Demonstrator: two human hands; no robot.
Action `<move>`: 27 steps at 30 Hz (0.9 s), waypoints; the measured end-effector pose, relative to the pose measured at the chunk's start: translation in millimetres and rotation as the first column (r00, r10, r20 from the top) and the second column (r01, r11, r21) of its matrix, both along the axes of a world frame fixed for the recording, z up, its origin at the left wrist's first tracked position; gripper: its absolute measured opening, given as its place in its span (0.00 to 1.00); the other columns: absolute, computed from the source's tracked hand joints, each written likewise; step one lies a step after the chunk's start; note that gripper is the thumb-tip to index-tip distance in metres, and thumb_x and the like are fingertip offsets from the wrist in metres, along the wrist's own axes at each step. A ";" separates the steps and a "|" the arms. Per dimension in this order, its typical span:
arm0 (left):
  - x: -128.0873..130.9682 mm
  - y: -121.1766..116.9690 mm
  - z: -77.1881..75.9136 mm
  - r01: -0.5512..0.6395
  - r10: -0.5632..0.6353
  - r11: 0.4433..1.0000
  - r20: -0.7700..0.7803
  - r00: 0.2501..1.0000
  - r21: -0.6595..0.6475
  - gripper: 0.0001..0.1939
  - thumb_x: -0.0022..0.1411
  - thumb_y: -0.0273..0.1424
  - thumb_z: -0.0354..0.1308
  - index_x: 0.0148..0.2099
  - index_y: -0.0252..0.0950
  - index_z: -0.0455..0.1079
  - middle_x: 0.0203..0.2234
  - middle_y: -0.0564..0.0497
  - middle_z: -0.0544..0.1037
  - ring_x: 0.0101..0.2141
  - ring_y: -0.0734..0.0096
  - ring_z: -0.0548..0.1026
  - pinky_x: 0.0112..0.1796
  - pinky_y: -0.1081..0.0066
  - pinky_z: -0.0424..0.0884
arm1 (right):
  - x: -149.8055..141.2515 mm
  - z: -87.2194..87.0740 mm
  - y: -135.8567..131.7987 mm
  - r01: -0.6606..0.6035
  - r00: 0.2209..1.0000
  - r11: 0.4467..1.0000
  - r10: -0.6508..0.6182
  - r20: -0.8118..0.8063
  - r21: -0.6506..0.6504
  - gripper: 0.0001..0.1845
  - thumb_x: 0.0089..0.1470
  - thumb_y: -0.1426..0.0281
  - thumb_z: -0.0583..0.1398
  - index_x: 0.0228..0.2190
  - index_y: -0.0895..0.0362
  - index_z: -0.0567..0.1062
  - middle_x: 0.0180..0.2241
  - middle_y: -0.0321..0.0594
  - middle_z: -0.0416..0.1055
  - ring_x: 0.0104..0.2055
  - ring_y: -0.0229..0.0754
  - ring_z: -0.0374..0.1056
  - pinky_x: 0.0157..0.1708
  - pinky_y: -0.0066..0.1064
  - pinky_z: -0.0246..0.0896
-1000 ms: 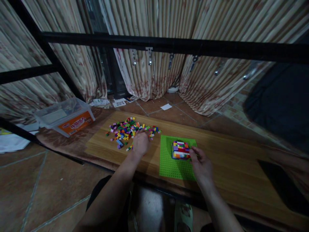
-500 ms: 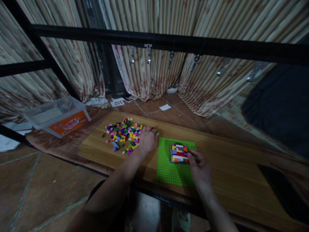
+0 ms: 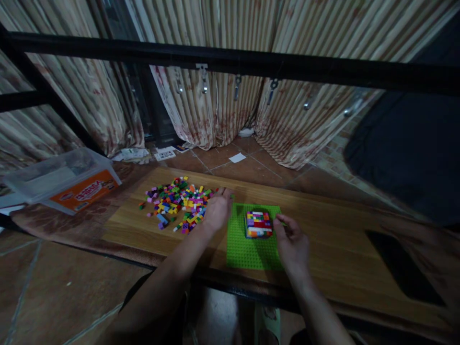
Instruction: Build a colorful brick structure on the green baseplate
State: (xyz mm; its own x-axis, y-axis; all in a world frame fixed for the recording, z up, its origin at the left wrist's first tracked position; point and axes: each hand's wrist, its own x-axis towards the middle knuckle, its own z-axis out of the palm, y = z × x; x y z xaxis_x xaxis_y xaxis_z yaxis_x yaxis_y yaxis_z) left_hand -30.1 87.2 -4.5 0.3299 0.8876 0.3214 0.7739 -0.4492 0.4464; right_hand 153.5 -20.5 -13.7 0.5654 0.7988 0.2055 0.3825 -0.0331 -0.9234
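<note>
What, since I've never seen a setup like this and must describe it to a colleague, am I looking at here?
There is no machine: you see a person's bare left hand and right hand. Every picture comes from one camera worn on that person's head, looking forward and down.

On the wooden table lie loose bricks in many colours, a green plate bearing a small brick block, and, far right, a flat dark slab.

The left hand is at the right edge of the loose bricks; the right hand is just beside the brick block. Whether either holds a brick is too unclear to tell.
</note>
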 end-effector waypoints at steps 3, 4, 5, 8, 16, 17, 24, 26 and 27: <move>7.4 -26.8 10.5 0.239 -0.222 0.971 0.282 0.933 -0.027 0.11 0.64 0.28 0.50 0.47 0.37 0.69 0.41 0.48 0.75 0.41 0.68 0.74 0.45 0.68 0.69 | -5.1 8.2 -1.1 -0.069 0.995 0.992 0.077 -0.068 0.107 0.17 0.51 0.58 0.61 0.38 0.57 0.77 0.35 0.43 0.77 0.35 0.43 0.72 0.36 0.36 0.66; 10.1 -36.2 13.4 0.292 -0.259 0.955 0.354 0.898 -0.042 0.09 0.64 0.28 0.52 0.45 0.38 0.70 0.40 0.49 0.76 0.40 0.69 0.75 0.44 0.69 0.69 | -7.0 10.4 -1.3 -0.117 0.986 0.984 0.130 -0.100 0.131 0.16 0.51 0.59 0.61 0.38 0.56 0.77 0.34 0.41 0.77 0.34 0.42 0.71 0.36 0.35 0.66; 12.6 -44.8 16.0 0.346 -0.285 0.935 0.421 0.861 -0.074 0.08 0.63 0.27 0.53 0.44 0.38 0.70 0.39 0.50 0.76 0.39 0.70 0.75 0.43 0.70 0.70 | -9.0 12.4 -1.7 -0.179 0.971 0.972 0.199 -0.131 0.152 0.15 0.51 0.60 0.62 0.38 0.55 0.77 0.33 0.39 0.77 0.33 0.41 0.71 0.36 0.34 0.66; 19.0 -62.8 21.1 0.444 -0.256 0.878 0.605 0.753 -0.180 0.06 0.59 0.26 0.57 0.41 0.37 0.70 0.36 0.51 0.77 0.36 0.72 0.76 0.39 0.73 0.71 | -14.5 16.9 -3.1 -0.345 0.904 0.917 0.382 -0.190 0.202 0.12 0.49 0.64 0.64 0.38 0.52 0.77 0.32 0.35 0.76 0.33 0.39 0.71 0.36 0.32 0.66; 19.5 -66.1 20.7 0.569 -0.073 0.761 0.830 0.553 -0.312 0.06 0.55 0.27 0.61 0.38 0.33 0.71 0.30 0.51 0.76 0.33 0.74 0.74 0.38 0.74 0.71 | -14.8 18.0 -6.7 -0.405 0.870 0.893 0.442 -0.220 0.196 0.05 0.49 0.67 0.65 0.31 0.52 0.80 0.30 0.34 0.77 0.32 0.38 0.71 0.36 0.32 0.66; 19.0 -65.9 20.3 0.569 -0.056 0.758 0.838 0.543 -0.318 0.06 0.55 0.27 0.62 0.37 0.33 0.72 0.30 0.51 0.76 0.32 0.75 0.74 0.38 0.74 0.71 | -14.5 17.2 -6.8 -0.415 0.866 0.889 0.451 -0.215 0.193 0.05 0.49 0.67 0.64 0.31 0.52 0.79 0.30 0.34 0.77 0.32 0.38 0.71 0.36 0.32 0.66; 22.3 -67.5 21.0 0.542 0.030 0.770 0.867 0.498 -0.338 0.04 0.51 0.27 0.64 0.32 0.32 0.73 0.25 0.53 0.76 0.27 0.77 0.73 0.32 0.76 0.70 | -16.9 18.3 -6.8 -0.459 0.864 0.876 0.479 -0.156 0.151 0.04 0.52 0.67 0.62 0.32 0.53 0.77 0.29 0.33 0.76 0.31 0.37 0.70 0.35 0.30 0.65; 25.1 -68.8 22.0 0.542 0.054 0.770 0.881 0.470 -0.336 0.04 0.51 0.27 0.64 0.31 0.32 0.73 0.24 0.53 0.76 0.26 0.78 0.73 0.31 0.76 0.70 | -17.8 21.4 -7.4 -0.476 0.853 0.865 0.498 -0.158 0.158 0.04 0.53 0.67 0.62 0.31 0.53 0.77 0.27 0.33 0.75 0.30 0.36 0.69 0.34 0.29 0.64; 26.6 -69.4 22.4 0.546 0.073 0.767 0.891 0.448 -0.337 0.05 0.50 0.27 0.65 0.30 0.32 0.73 0.23 0.53 0.76 0.25 0.78 0.73 0.31 0.76 0.71 | -18.1 22.8 -7.8 -0.479 0.850 0.862 0.503 -0.159 0.167 0.04 0.53 0.68 0.62 0.31 0.54 0.76 0.26 0.32 0.75 0.30 0.36 0.69 0.34 0.29 0.64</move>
